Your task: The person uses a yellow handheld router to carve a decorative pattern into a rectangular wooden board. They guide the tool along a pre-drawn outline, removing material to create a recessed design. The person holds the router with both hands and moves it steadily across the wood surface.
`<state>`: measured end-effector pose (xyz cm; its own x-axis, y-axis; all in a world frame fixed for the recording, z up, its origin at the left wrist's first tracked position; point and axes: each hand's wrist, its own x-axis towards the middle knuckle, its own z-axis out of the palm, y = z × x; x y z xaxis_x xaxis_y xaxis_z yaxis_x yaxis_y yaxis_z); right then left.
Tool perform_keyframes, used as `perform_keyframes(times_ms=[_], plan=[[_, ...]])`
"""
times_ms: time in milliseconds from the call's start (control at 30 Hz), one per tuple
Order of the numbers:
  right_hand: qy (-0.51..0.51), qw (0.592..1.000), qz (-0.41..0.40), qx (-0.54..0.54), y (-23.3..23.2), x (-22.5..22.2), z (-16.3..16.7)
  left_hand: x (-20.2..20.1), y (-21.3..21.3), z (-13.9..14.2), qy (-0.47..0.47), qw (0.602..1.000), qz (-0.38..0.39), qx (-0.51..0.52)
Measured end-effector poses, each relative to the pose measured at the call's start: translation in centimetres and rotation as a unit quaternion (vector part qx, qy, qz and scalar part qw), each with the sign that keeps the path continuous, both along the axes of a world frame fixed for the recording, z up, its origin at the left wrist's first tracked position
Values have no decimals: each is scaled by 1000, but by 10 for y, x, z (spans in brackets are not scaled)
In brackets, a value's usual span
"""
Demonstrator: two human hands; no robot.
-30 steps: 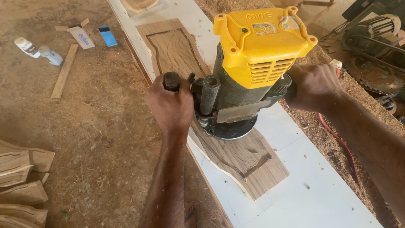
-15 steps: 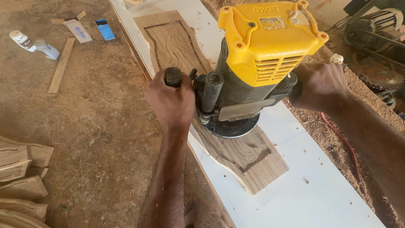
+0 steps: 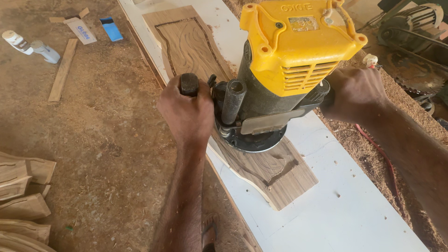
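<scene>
On the white table [image 3: 326,196] lies a carved wooden panel [image 3: 280,175]; the yellow-capped router [image 3: 275,79] stands upright on it, base flat for stable contact; the left hand [image 3: 186,112] and right hand [image 3: 354,93] flank it, fingers [image 3: 179,95] wrapped fully shut around opposite side handles, steadying the router between them.

I am looking into a woodworking shop: sawdust-covered dirt floor [image 3: 93,140], a long white-painted board [image 3: 336,205] as workbench, stacked carved pale wooden pieces [image 3: 21,196], and a yellow-capped plunge router [image 3: 280,70].
</scene>
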<state>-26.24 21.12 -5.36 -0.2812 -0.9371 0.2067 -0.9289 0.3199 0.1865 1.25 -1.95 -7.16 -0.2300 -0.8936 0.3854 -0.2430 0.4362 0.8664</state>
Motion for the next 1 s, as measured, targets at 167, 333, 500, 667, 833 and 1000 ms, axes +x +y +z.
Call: perform_keyframes(times_ms=[167, 333, 500, 667, 833, 1000], plan=[[-5, 1000, 7, 0, 5, -2, -5, 4, 4, 2, 11, 1000, -8, -3], [-6, 999, 35, -25, 8, 0, -4, 5, 6, 2, 4, 1000, -9, -11], [-29, 996, 65, -56, 6, 10, 4, 7, 7, -1, -1, 1000, -16, 0], [-28, 998, 49, -41, 13, 25, 12, 8, 7, -4, 2, 999, -34, -4], [-17, 1000, 0, -9, 16, 27, 14, 3, 3, -4, -3, 999, -51, 0], [-28, 995, -91, 36, 4, 21, 12, -17, -21, -4, -11, 998, -61, 21]])
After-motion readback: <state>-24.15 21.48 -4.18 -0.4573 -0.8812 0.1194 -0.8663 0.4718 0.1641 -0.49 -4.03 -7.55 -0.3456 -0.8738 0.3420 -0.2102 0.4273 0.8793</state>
